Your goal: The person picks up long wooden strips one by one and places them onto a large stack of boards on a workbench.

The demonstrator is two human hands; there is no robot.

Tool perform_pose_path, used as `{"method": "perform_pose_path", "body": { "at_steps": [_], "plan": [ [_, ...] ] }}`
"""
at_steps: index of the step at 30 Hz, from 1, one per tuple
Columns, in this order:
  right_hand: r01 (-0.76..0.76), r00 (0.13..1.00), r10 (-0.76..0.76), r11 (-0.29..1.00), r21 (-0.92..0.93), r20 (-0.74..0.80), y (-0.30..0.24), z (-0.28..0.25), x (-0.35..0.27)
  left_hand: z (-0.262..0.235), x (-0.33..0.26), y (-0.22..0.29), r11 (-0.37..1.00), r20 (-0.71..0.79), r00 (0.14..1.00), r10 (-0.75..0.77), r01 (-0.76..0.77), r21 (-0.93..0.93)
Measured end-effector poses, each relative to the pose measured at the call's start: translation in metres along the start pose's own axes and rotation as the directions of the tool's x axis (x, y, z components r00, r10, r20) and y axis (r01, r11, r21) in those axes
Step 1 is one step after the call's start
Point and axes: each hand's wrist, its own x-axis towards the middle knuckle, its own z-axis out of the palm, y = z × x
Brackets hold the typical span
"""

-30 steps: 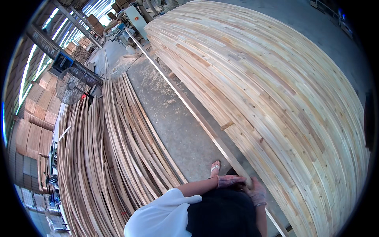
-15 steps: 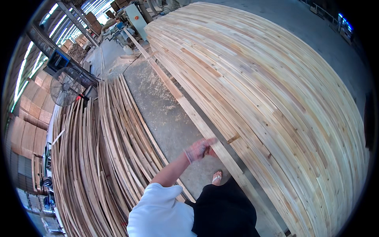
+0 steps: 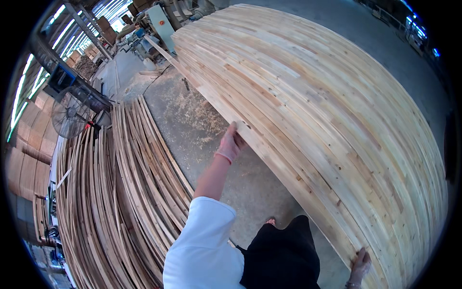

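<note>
A long, pale wooden board runs from the far machine toward my body, along the near side of a wide stack of boards. My left hand, in a thin light glove, is closed round the board's left edge, thumb on top, the other fingers partly hidden under it. At the lower right, my right hand, gloved too, is at the near end of the board with fingers bent over wood; its underside is hidden. The board lies against the stack's edge, with hardly any gap showing between them.
On the left lies a pile of long thin strips. A standing fan is behind it. Sawdust and shavings cover the concrete floor. At the far end stands a machine with a pale cabinet. Stacked panels line the left.
The board has shifted right, closing the gap beside the stack. My left hand has moved forward and left along it. My right hand has come into view at lower right.
</note>
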Motion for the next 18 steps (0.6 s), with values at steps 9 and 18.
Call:
{"method": "perform_pose_path", "body": {
  "at_steps": [9, 18],
  "plan": [
    [0.458, 0.854, -0.387, 0.876, -0.149, 0.346, -0.116, 0.136, -0.015, 0.019, -0.155, -0.223, 0.604, 0.58, 0.257, -0.773, 0.576, 0.551],
    [0.838, 0.512, -0.666, 0.527, -0.143, 0.543, -0.12, 0.174, -0.015, 0.006, -0.156, -0.229, 0.686, 0.396, 0.638, -0.66, 0.298, 0.664]
  ]
}}
